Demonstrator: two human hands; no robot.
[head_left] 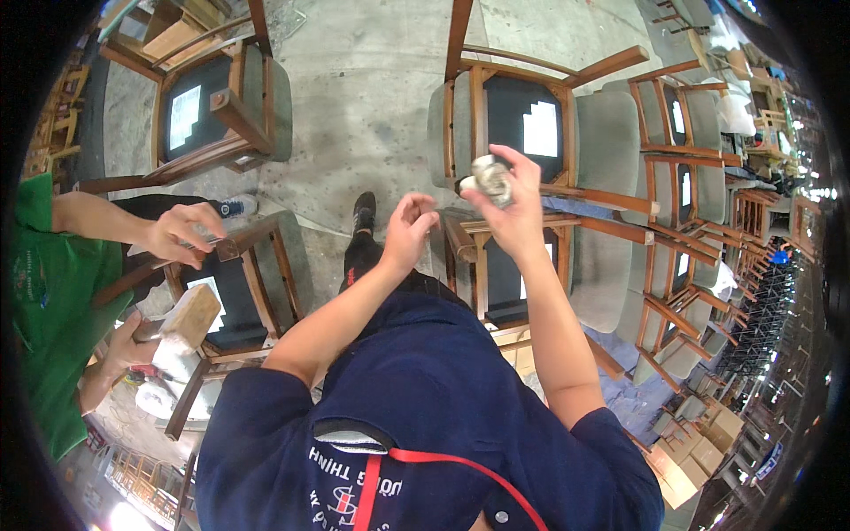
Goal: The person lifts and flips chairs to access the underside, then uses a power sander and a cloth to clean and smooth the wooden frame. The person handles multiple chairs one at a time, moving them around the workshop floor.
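Near upturned chair (506, 119): right hand (519, 205) holding pale object (490, 180); left hand (410, 234) half-curled.

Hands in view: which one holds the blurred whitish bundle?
The wearer's right hand grips the bundle. The wearer's left hand shows none; the green-shirted co-worker's lower hand holds a tan block, and their upper hand no bundle.

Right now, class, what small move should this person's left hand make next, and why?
Perhaps reach the left hand out to steady the nearest chair leg: that hand looks empty and appears close to it, while the right hand has its grip on a blurred, pale object.
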